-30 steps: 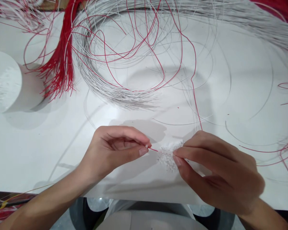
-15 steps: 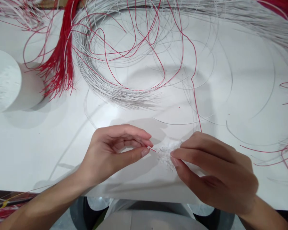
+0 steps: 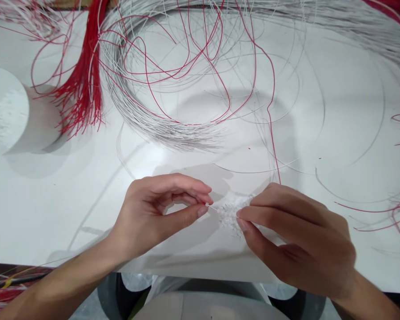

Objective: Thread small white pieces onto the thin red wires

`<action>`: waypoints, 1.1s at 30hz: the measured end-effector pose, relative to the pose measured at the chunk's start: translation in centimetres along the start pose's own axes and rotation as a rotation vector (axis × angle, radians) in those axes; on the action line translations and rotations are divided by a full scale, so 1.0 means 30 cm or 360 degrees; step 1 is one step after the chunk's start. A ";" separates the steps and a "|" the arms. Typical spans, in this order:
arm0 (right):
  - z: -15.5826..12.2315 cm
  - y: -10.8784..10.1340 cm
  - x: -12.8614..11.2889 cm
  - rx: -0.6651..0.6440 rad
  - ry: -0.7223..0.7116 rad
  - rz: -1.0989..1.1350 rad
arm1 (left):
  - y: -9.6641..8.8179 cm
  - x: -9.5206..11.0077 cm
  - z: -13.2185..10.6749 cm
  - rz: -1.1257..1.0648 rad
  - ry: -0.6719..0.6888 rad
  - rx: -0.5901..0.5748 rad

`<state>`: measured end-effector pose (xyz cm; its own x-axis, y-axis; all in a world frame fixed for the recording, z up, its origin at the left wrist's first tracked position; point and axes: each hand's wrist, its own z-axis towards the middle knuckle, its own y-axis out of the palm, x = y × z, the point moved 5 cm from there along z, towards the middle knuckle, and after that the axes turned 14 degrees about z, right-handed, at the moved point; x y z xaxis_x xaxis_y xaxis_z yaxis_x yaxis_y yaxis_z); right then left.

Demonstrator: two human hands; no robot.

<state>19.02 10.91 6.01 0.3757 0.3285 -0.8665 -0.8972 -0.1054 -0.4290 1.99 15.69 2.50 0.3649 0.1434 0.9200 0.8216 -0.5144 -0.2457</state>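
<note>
My left hand [image 3: 166, 204] is pinched at thumb and index finger, the other fingers curled loosely. At its fingertips is a tiny white piece [image 3: 207, 205], with a thin light-coloured wire end [image 3: 213, 208] sticking out to the right. My right hand [image 3: 296, 235] is also pinched, and only a small pale speck shows at its fingertips; what it grips is too small to make out. Between the hands, a pile of tiny white pieces [image 3: 229, 218] with dark specks lies on the white table [image 3: 173, 258]. A red wire [image 3: 272, 133] runs down behind my right hand.
A large loop of white wires [image 3: 136, 111] lies ahead, with red strands across it. To its left hang a red wire bundle [image 3: 90, 84] and a tipped white tub [image 3: 42, 118] holding white bits. Loose red wires [image 3: 380, 211] lie at the right.
The short red wire end at my left fingertips no longer shows; a pale one shows there instead. Both hands keep nearly the same place and pinch.
</note>
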 end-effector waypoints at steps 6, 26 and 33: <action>-0.005 0.004 0.004 0.0009 0.0030 0.0021 | 0.004 0.024 -0.008 0.0232 0.0410 -0.0042; 0.006 -0.049 -0.001 0.0204 0.0044 -0.0024 | 0.047 0.033 -0.002 0.1233 0.0743 0.0019; 0.010 -0.048 -0.002 0.0225 0.0025 -0.0036 | 0.022 0.047 0.007 0.1064 0.0678 0.0012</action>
<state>20.23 11.31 6.75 0.3986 0.3144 -0.8616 -0.9119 0.0356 -0.4089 3.14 15.71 3.56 0.5841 -0.5309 0.6140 0.4908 -0.3715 -0.7881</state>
